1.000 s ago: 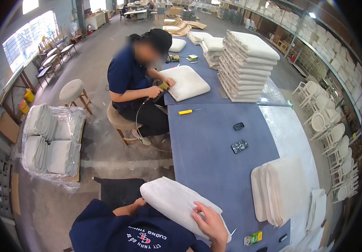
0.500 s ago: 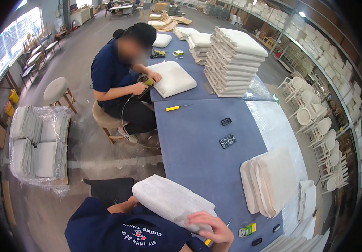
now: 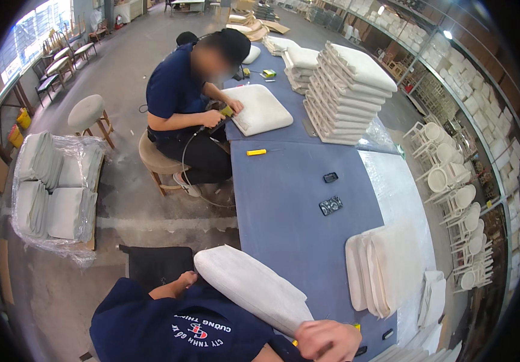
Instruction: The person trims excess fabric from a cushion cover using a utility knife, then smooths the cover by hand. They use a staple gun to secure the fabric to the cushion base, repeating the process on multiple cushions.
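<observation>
The blue-covered table (image 3: 296,211) ran forward on my right, bearing a tall stack of pale cushions (image 3: 350,99) and, nearer me, a pile of whitish pads (image 3: 386,268). The white seat cushion (image 3: 252,289) slanted across my front, overlapping the table's edge in this view. My right hand (image 3: 327,341) bent its fingers at the lower right end, my left hand (image 3: 185,280) at the left end; whether either pinched anything, I could not tell. A black patterned case (image 3: 331,206) and a yellow-handled screwdriver (image 3: 256,152) lay farther off
</observation>
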Demonstrator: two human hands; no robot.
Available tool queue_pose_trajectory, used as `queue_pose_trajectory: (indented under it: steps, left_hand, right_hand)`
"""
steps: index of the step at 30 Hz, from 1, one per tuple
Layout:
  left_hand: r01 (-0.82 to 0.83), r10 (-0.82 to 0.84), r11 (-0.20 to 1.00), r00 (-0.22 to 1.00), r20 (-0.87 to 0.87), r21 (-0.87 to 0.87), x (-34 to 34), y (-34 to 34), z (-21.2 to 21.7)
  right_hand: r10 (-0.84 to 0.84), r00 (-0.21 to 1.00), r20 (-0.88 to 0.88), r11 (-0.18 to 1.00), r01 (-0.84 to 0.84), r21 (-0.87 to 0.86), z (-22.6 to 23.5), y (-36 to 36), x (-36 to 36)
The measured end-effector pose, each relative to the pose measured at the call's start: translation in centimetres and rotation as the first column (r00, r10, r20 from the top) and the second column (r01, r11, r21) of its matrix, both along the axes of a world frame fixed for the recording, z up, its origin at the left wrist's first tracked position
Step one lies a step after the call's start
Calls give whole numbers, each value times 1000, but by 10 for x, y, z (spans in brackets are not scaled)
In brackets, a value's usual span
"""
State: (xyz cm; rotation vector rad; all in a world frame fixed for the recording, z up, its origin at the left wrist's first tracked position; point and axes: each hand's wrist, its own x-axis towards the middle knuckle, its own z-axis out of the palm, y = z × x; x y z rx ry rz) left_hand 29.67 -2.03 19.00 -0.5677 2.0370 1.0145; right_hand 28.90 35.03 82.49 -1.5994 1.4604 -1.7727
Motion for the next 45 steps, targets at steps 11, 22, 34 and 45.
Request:
queue_pose_trajectory:
  steps: [11,22,34,45]
  left_hand:
    - [134,-133,990,991,-21,42,-37,17,19]
    - [-8,5,994,1000,24,105,-32,-19,33]
    - [31,-48,990,992,121,141,-10,-38,64]
    - [-132,71,946,976,206,297,-18,1,78]
  right_hand:
    - [-291,944,-154,869,193,-455,30,-29,-16]
    - [-327,862,387,703,496,-510,27,-47,-25]
    - [-701,696,-155,706,645,-293,10,-30,-26]
    - [-767,-460,-446,-631,421,651,-290,183,169]
